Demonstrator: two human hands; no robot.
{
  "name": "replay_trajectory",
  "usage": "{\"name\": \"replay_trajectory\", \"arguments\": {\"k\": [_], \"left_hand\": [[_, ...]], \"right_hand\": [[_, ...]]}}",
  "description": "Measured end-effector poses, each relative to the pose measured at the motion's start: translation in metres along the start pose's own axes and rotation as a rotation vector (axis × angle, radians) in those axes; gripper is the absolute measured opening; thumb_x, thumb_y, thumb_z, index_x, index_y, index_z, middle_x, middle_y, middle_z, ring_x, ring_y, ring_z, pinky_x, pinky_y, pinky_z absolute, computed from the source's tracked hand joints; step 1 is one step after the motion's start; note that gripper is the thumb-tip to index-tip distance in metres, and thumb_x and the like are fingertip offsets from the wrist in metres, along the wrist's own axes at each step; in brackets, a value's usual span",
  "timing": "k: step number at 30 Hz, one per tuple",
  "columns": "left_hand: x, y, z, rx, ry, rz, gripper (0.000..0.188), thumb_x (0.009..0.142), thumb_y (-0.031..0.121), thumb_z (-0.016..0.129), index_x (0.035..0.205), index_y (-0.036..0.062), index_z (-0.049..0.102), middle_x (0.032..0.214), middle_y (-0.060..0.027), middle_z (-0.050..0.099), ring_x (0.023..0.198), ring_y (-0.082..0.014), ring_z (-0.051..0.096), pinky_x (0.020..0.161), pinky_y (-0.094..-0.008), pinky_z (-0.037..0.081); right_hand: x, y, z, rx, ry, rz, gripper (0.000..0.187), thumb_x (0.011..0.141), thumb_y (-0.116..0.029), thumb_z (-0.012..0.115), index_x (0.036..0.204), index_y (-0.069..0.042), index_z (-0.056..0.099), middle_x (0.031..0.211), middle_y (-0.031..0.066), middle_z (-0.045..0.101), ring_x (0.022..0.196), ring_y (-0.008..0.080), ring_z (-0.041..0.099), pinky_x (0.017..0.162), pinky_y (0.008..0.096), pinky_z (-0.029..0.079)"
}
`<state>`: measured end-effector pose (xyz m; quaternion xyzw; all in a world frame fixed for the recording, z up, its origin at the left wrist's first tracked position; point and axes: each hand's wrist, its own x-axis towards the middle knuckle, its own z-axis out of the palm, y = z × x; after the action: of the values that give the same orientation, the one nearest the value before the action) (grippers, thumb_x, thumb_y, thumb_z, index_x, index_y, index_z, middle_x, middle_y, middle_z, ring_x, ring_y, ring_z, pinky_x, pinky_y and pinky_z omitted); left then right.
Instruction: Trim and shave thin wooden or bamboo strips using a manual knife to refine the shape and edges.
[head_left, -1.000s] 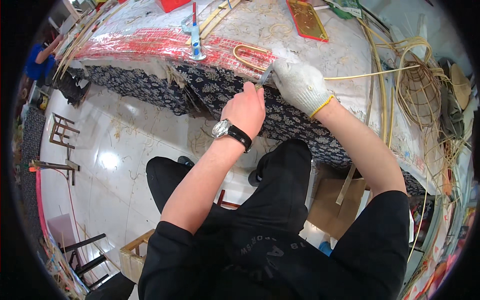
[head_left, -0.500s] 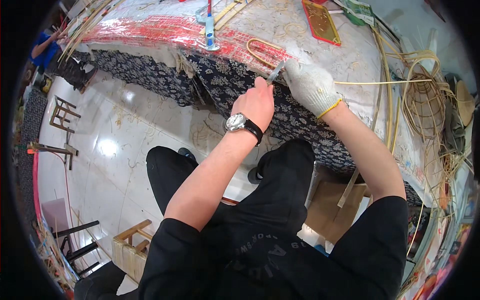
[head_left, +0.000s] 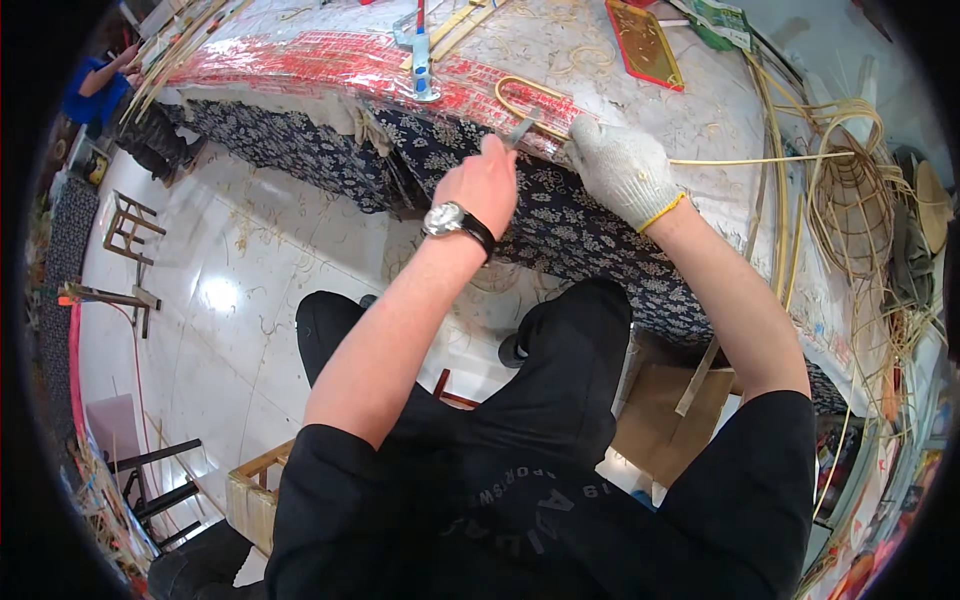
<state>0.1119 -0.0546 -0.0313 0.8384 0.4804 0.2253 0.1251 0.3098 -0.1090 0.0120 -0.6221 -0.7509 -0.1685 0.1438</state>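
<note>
My bare left hand (head_left: 480, 188), with a watch on its wrist, is closed around a small knife (head_left: 521, 130). The handle is hidden in my fingers, and the metal blade lies against the pale cane strip (head_left: 506, 82) near the table's front edge. This strip bends into a hook left of my right hand. In a white knit glove with a yellow cuff, my right hand (head_left: 622, 168) grips the strip against the table. A long straight length (head_left: 765, 161) runs out to the right from behind the glove.
A blue-grey clamp-like tool (head_left: 421, 75) lies on the red-taped tabletop (head_left: 310, 58). Farther right are a red-rimmed tray (head_left: 645, 45), a green packet (head_left: 715, 22) and a woven cane frame (head_left: 845, 205). Wooden stools (head_left: 133, 226) stand left; a person in blue (head_left: 95, 100) works beyond.
My left hand has drawn the knife leftward along the strip, away from the glove. My right hand has hardly moved.
</note>
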Motion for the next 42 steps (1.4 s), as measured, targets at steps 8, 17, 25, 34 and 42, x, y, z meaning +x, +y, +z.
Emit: {"name": "replay_trajectory", "arguments": {"k": [8,17,25,34,42], "left_hand": [[0.019,-0.023,-0.014,0.086,-0.082,-0.028,0.031,0.106,0.032,0.045,0.100,0.0024,0.050,0.079,-0.0259,0.069,0.077,-0.0461,0.069,0.067,-0.0554,0.056],[0.022,-0.045,-0.038,0.133,-0.105,0.164,0.031,0.106,0.032,0.045,0.099,0.0027,0.049,0.076,-0.0248,0.069,0.074,-0.0460,0.068,0.064,-0.0567,0.054],[-0.006,-0.015,-0.020,0.018,-0.110,0.248,0.027,0.105,0.031,0.047,0.098,0.0054,0.046,0.071,-0.0217,0.067,0.065,-0.0457,0.066,0.057,-0.0568,0.053],[0.002,-0.030,-0.023,0.129,-0.141,0.195,0.027,0.105,0.032,0.047,0.098,0.0056,0.046,0.071,-0.0225,0.067,0.067,-0.0452,0.067,0.058,-0.0568,0.053],[0.014,-0.055,-0.041,0.197,-0.132,0.195,0.028,0.105,0.032,0.047,0.098,0.0052,0.047,0.072,-0.0234,0.067,0.068,-0.0462,0.067,0.059,-0.0569,0.054]], "right_hand": [[0.000,0.006,-0.005,0.031,-0.037,0.008,0.019,0.094,-0.027,0.063,0.095,-0.009,0.060,0.080,0.0193,0.067,0.071,0.0411,0.067,0.062,0.0521,0.053],[0.000,0.035,-0.015,0.099,-0.093,-0.055,0.015,0.093,-0.025,0.064,0.098,-0.011,0.061,0.079,0.0181,0.067,0.073,0.0408,0.067,0.064,0.0521,0.053],[0.011,0.031,-0.019,0.131,-0.114,-0.087,0.015,0.091,-0.024,0.063,0.099,-0.012,0.060,0.079,0.0181,0.067,0.074,0.0406,0.067,0.065,0.0508,0.053],[0.008,0.036,-0.014,0.139,-0.191,-0.115,0.017,0.093,-0.026,0.061,0.102,-0.012,0.061,0.081,0.0187,0.066,0.078,0.0413,0.067,0.068,0.0509,0.054],[0.009,0.038,-0.008,0.112,-0.205,-0.085,0.016,0.093,-0.026,0.061,0.100,-0.011,0.061,0.085,0.0179,0.067,0.079,0.0405,0.067,0.070,0.0497,0.054]]}}
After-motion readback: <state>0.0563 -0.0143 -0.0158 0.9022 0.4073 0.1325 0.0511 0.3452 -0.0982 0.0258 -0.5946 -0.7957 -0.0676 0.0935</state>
